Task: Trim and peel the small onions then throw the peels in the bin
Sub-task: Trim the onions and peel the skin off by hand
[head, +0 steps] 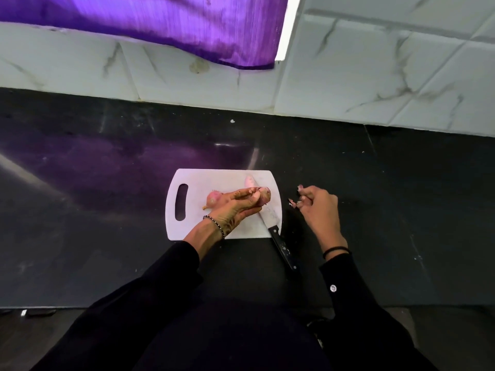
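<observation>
Small onion (265, 198) was over the right half of the cutting board (192, 180), its end pinched by the fingertips of my left hand (235, 207). A second onion (214, 200), root and skin on, lay mid-board behind that hand. A pale onion (249, 181) lay near the board's far edge. The knife (270, 218) rested along the board's right side, with its handle hanging off the near corner. My right hand (320, 208) hovered just off the board's right edge, fingers curled; I could not tell whether they pinched a scrap of peel. I judged this was the peeling step. Next, my right hand needed to reach over the board and strip the skin.
</observation>
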A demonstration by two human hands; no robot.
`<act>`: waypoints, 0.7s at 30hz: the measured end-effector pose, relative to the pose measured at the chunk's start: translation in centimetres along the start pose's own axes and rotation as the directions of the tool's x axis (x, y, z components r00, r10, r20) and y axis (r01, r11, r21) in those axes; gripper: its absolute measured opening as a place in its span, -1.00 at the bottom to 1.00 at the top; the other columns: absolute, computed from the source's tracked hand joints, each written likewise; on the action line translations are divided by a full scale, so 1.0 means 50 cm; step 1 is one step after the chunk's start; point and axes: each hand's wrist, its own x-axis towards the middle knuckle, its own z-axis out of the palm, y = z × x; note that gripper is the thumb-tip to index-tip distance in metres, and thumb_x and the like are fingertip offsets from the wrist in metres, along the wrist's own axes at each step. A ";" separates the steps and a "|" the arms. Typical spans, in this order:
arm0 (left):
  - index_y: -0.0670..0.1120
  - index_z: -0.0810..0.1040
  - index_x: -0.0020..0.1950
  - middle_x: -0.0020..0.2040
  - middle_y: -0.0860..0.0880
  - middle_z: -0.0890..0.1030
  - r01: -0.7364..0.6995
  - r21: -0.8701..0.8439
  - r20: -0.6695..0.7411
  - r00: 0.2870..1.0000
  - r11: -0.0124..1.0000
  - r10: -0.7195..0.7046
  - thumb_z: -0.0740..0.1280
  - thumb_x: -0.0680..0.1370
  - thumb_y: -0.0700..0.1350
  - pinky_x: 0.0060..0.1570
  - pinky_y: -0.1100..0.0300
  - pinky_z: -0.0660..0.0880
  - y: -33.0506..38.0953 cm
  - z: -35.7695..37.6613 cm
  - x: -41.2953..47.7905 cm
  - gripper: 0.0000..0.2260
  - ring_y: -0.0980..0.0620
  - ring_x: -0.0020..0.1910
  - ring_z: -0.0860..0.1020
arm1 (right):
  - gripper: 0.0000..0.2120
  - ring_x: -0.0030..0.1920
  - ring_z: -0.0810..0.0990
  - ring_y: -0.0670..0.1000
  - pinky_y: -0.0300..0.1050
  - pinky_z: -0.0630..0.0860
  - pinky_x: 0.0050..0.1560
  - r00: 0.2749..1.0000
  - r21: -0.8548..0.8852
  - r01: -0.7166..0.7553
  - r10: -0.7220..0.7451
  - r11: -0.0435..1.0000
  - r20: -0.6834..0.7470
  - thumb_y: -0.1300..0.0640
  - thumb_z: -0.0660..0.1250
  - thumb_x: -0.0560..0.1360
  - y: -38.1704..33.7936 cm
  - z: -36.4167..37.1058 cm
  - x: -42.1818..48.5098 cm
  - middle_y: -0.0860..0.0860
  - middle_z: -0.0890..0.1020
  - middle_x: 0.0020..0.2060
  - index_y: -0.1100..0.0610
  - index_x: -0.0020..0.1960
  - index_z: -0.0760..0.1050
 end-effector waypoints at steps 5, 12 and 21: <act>-0.29 0.54 0.24 0.20 -0.15 0.64 0.009 0.036 0.079 0.997 0.999 -0.012 0.36 0.53 -0.29 0.22 0.10 0.54 -0.011 0.005 0.007 -0.72 -0.08 0.21 0.61 | -0.91 0.02 0.70 0.00 -0.03 0.65 0.12 0.998 -0.020 0.013 -0.014 1.000 -0.057 0.21 0.46 0.54 -0.006 -0.010 -0.006 0.01 0.72 0.03 0.13 0.04 0.66; -0.29 0.56 0.24 0.19 -0.19 0.64 0.019 0.055 0.064 0.998 0.998 -0.023 0.36 0.54 -0.29 0.21 0.09 0.54 -0.027 0.018 0.016 -0.72 -0.08 0.18 0.62 | -0.85 0.05 0.65 0.00 -0.11 0.60 0.06 1.000 -0.084 -0.022 0.023 0.996 0.006 0.21 0.42 0.57 0.006 -0.008 -0.005 0.03 0.65 0.10 0.10 0.13 0.62; -0.24 0.61 0.15 0.12 -0.16 0.67 0.003 0.055 0.096 0.995 0.998 -0.008 0.34 0.54 -0.32 0.19 0.12 0.55 -0.042 0.037 0.021 -0.80 -0.05 0.12 0.63 | -0.91 -0.04 0.63 -0.02 0.03 0.64 0.02 0.999 -0.063 -0.044 0.046 0.997 0.025 0.12 0.49 0.52 0.026 -0.022 -0.001 -0.02 0.63 -0.04 0.04 -0.05 0.58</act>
